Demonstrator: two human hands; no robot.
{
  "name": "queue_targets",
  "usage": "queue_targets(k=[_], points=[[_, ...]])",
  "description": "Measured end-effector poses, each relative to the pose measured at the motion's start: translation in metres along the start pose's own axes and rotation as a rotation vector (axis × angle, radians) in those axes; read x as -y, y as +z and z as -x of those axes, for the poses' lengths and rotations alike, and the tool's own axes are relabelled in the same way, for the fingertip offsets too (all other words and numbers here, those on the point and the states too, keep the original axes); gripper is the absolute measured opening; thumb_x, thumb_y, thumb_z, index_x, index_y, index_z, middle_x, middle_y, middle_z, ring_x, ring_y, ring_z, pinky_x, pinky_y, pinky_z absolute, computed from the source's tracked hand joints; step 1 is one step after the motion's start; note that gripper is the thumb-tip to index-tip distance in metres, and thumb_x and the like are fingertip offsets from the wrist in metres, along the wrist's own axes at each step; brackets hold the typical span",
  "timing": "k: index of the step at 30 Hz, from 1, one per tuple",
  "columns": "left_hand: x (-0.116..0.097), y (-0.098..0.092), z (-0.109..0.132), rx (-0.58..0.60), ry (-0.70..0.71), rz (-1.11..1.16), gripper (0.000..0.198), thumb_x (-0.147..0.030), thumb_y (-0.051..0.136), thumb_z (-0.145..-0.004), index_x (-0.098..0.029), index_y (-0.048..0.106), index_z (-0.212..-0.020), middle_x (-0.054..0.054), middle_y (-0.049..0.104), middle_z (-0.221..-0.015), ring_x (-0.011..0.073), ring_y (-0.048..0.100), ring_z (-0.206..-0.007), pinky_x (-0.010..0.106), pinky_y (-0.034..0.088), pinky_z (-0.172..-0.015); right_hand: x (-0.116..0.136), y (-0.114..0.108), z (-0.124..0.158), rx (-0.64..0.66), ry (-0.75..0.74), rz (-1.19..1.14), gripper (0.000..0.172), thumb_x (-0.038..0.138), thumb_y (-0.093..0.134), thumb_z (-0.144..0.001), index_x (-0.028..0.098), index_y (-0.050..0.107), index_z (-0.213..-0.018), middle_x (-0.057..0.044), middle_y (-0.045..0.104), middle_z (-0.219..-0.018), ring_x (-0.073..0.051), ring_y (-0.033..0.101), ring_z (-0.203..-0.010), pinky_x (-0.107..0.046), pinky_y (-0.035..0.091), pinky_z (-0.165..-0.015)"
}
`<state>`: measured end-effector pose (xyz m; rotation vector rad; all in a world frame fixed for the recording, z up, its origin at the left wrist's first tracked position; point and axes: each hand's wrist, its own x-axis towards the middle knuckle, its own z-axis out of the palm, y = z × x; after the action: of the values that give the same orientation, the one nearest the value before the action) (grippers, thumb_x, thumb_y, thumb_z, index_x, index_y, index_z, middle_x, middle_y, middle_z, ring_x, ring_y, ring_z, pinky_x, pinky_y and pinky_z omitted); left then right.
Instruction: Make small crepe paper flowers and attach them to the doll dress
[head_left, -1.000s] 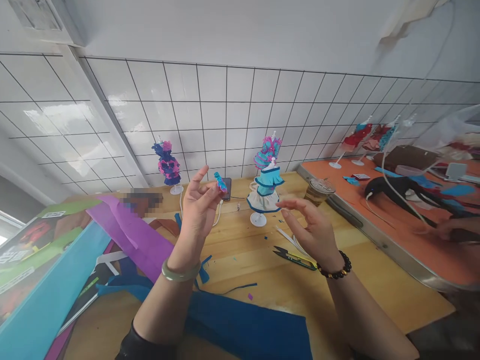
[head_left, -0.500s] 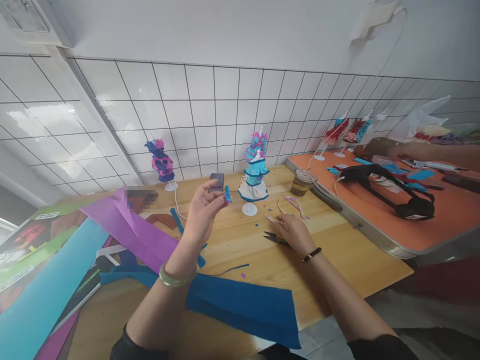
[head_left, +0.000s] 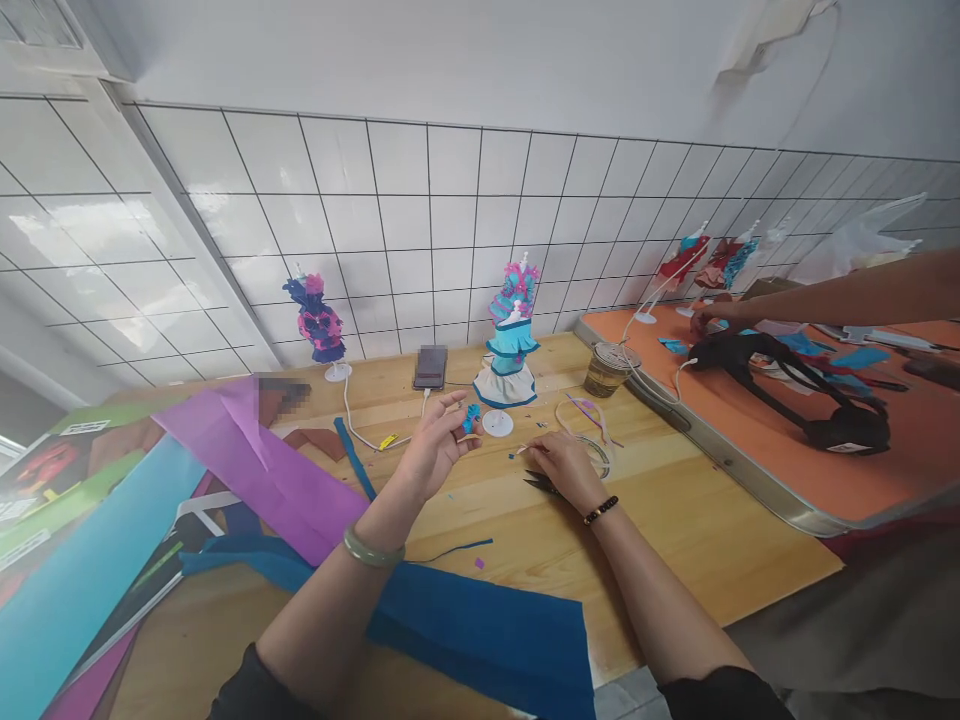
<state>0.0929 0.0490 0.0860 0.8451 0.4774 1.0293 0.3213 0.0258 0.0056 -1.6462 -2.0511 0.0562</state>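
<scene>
Crinkled scrap (head_left: 472, 418) in left hand (head_left: 436, 446)

Nearer me, right of my right grip (head_left: 568, 468), bare counter (head_left: 682, 510) lets me pass. Ahead, the white-skirted mannequin (head_left: 507, 386) and cup (head_left: 604, 374) block me.
</scene>
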Motion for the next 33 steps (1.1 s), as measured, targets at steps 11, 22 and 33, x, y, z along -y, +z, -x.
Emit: queue_targets(k=[11, 22, 33], points=[[0.047, -0.023, -0.014, -0.068, -0.166, -0.057, 0.041, -0.012, 0.060, -0.064, -0.020, 0.048, -0.103, 0.001, 0.058, -0.077, 0.0101, 0.055, -0.068, 0.025, 0.042, -0.065, 0.029, -0.014, 0.009, -0.025, -0.103, -0.452, 0.018, 0.027, 0.044, -0.086, 0.018, 0.060, -0.086, -0.006, 0.062, -0.082, -0.016, 0.057, -0.078, -0.030, 0.044, -0.071], [0.066, -0.027, -0.015, -0.007, -0.373, -0.080, 0.025, -0.013, 0.064, -0.063, -0.016, 0.053, -0.086, 0.003, 0.059, -0.077, 0.0100, 0.055, -0.063, 0.024, 0.041, -0.060, 0.040, -0.019, 0.012, 0.021, -0.183, -0.530, 0.017, 0.023, 0.041, -0.087, 0.020, 0.058, -0.090, -0.006, 0.061, -0.085, -0.015, 0.054, -0.082, -0.032, 0.044, -0.074], [0.069, -0.026, -0.011, 0.068, -0.351, -0.189, 0.027, -0.015, 0.062, -0.064, -0.016, 0.054, -0.089, 0.002, 0.055, -0.078, 0.0088, 0.050, -0.064, 0.024, 0.038, -0.059, 0.044, -0.021, 0.012, 0.089, -0.192, -0.445, 0.016, 0.021, 0.041, -0.087, 0.019, 0.057, -0.089, -0.005, 0.058, -0.084, -0.015, 0.053, -0.082, -0.030, 0.043, -0.073]])
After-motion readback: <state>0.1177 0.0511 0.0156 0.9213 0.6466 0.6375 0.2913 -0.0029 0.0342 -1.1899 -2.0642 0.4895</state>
